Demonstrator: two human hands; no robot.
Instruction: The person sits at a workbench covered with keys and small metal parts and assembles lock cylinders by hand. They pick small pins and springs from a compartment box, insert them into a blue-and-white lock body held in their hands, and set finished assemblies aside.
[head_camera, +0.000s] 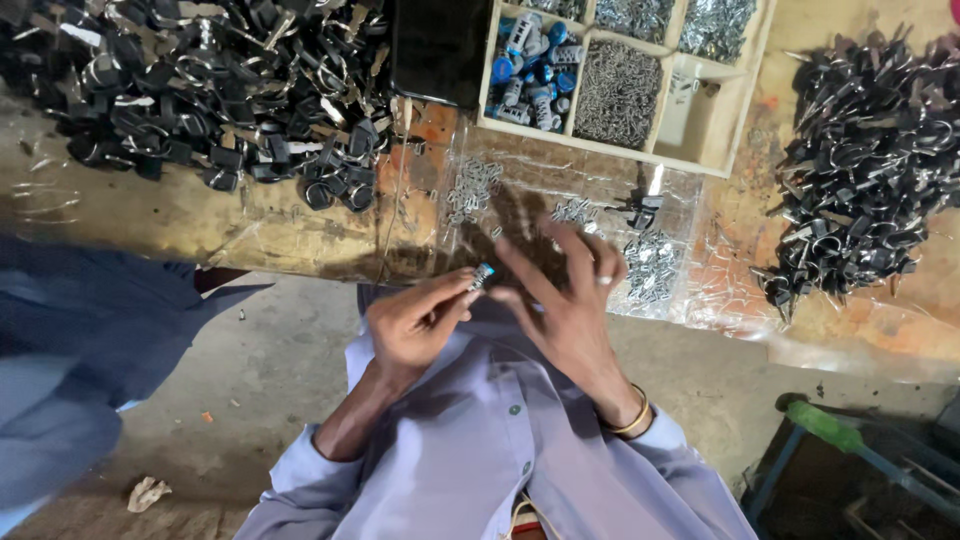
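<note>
**Hand positions at the sorting bench**

The left hand (415, 325) is closed in a pinch: thumb and forefinger clamp a small metal part with a blue end (483, 275), held just off the bench edge, above the person's lilac shirt (500, 440). The right hand (560, 300) is spread open, fingers fanned and apart; its fingertips lie just beside the pinched part, but contact cannot be confirmed. A ring sits on one finger and a gold bangle (632, 420) on the wrist.

The small part is blurred, so its exact shape cannot be made out. The right hand covers part of a clear plastic sheet (690, 280) carrying loose silvery fasteners (650, 265).

The wooden compartment tray (745, 95), cut off at the top edge, holds grey pins, and blue-and-silver pieces (530, 65) in one compartment. Heaps of black clips with curved metal loops (200, 90) lie to the left, with a second heap (870, 160) to the right. The bench top (150, 215) is worn and scuffed. Blue cloth (70, 340) belonging to another person enters at left.
</note>
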